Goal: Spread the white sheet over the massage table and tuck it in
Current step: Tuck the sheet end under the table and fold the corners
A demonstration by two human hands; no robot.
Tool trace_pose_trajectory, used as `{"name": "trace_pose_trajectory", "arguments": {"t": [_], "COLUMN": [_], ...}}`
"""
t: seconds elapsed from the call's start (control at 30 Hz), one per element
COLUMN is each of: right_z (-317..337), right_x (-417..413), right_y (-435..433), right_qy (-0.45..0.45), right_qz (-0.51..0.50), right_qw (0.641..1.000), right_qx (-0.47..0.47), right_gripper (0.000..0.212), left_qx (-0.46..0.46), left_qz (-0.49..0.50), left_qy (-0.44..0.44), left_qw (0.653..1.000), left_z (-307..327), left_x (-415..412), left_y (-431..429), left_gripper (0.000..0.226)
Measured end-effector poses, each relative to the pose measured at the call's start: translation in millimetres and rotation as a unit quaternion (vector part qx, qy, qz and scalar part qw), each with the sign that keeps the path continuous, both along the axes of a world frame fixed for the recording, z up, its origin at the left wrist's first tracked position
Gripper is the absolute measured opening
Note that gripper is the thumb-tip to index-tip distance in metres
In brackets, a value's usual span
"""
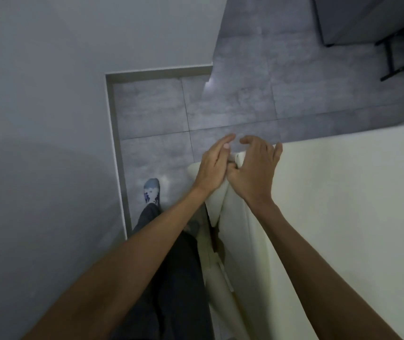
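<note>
The white sheet covers the massage table, which fills the right side of the view; its side hangs down along the table's left edge. Both hands meet at the table's far left corner. My left hand lies flat with straight fingers against the sheet's hanging side at the corner. My right hand rests on top of the corner, fingers spread and curled, its thumb pinching a fold of sheet. The table's frame is hidden under the sheet.
A grey wall stands close on the left, leaving a narrow strip of grey tiled floor where my leg and shoe stand. A black metal stand is at the far right.
</note>
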State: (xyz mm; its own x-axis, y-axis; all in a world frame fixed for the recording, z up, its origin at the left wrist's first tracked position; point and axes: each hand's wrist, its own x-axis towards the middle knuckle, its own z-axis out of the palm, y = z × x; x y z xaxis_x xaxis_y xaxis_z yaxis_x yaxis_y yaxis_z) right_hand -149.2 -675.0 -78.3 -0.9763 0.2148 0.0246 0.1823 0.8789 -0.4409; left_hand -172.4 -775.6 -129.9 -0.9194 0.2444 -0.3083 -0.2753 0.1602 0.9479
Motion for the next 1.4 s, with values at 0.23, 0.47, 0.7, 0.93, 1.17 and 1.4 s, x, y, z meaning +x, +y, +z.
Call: {"name": "trace_pose_trajectory", "arguments": {"t": [0.23, 0.47, 0.7, 0.93, 1.17, 1.4], "right_z": [1.7, -3.0, -2.8, -6.2, -2.6, -2.2], "right_x": [-0.3, -0.1, -0.4, -0.6, -1.0, -1.6], "right_y": [1.6, 5.6, 5.1, 7.3, 5.5, 5.1], "right_qy": [0.000, -0.011, -0.005, -0.006, -0.020, -0.027], "right_qz": [-0.026, -0.010, 0.034, 0.046, 0.045, 0.045], "right_qw": [0.998, 0.999, 0.999, 0.999, 0.999, 0.998], "right_qx": [-0.051, -0.052, -0.008, 0.014, 0.016, 0.019], "right_gripper": [0.055, 0.050, 0.026, 0.023, 0.021, 0.019], "left_qx": [0.042, -0.012, 0.034, 0.152, 0.160, 0.174], "left_qz": [-0.028, 0.003, 0.104, 0.263, 0.199, 0.194], "left_qy": [-0.133, -0.163, -0.120, -0.322, -0.358, -0.328], "left_qw": [0.990, 0.987, 0.987, 0.897, 0.898, 0.908], "left_z": [-62.1, -135.9, -93.6, -109.6, -225.9, -145.2], "left_x": [9.0, 17.7, 57.7, 78.7, 121.4, 100.0], "left_y": [12.7, 15.6, 26.8, 72.7, 99.1, 84.4], "left_gripper": [0.058, 0.064, 0.065, 0.085, 0.099, 0.077]}}
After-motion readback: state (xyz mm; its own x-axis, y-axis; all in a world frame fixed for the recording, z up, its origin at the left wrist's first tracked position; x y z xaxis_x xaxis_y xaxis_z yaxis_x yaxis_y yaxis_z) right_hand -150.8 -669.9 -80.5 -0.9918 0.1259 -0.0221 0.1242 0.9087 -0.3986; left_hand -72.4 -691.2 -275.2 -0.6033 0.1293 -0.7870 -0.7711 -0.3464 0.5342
